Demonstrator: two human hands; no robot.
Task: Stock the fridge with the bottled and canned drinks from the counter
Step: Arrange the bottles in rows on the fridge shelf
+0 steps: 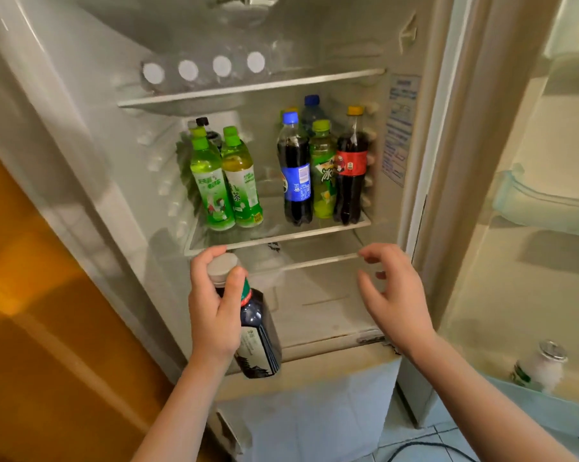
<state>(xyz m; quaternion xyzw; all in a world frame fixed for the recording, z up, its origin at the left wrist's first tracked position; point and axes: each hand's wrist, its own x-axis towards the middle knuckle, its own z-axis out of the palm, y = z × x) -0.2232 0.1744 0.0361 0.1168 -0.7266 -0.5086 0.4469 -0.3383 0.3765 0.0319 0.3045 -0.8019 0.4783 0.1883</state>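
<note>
Orange-brown wooden panel at left, pale tiled floor, black cable across it

Standing on the middle glass shelf: green tea bottles left; blue-label cola, green bottle, red-label cola right.

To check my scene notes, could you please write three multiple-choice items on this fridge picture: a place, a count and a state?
1. Where does the red-label cola stand? A door bin; B lowest shelf; C middle shelf, right end.
2. How many white caps show on the top shelf? A four; B two; C six.
3. What is the left hand doing? A hanging empty; B gripping the dark bottle; C pushing the door.
Key: 1 C, nothing stands further right there; 2 A, four round caps face out in a row; 3 B, its fingers curl round the neck.
</note>
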